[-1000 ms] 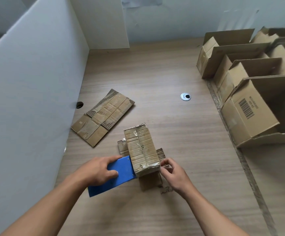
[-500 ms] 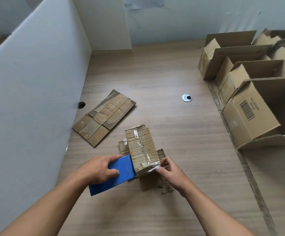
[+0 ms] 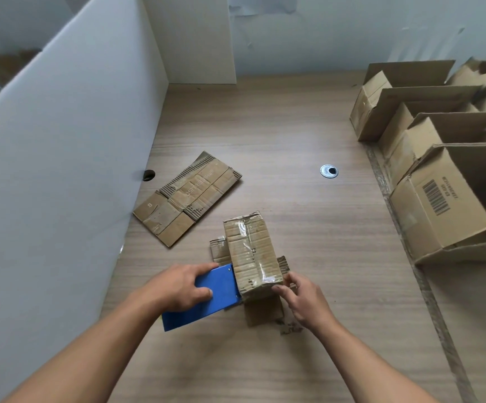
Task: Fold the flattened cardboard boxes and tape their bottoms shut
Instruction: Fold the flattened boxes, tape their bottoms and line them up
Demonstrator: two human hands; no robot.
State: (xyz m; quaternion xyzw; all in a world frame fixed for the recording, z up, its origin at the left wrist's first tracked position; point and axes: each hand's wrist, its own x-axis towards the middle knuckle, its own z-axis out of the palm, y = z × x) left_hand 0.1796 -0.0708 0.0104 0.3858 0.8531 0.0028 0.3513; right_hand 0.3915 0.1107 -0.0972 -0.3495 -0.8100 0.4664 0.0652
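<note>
A flattened brown cardboard box (image 3: 188, 199) lies on the wooden tabletop (image 3: 265, 126) close to the white partition panel (image 3: 61, 170). It is well apart from the work, likely waiting to be folded next.

Nearer the person, the left hand (image 3: 177, 289) grips a flat blue plastic card (image 3: 207, 298), thumb and fingers closed round it. The card's far edge touches the left side of a small folded cardboard box (image 3: 252, 251), probably to brace the box or smooth its tape. That box stands bottom up in the middle of the tabletop, with its loose flaps spread beneath it and clear tape running along the seam and over the near end.

The right hand (image 3: 303, 301) curls its fingertips onto the near right corner, seemingly pressing the tape end down while steadying the box.

Further right, a round metal grommet (image 3: 328, 171) sits in the tabletop. Beyond it, open brown cardboard boxes (image 3: 439, 205) are packed along the right edge, apparently finished ones set aside.
</note>
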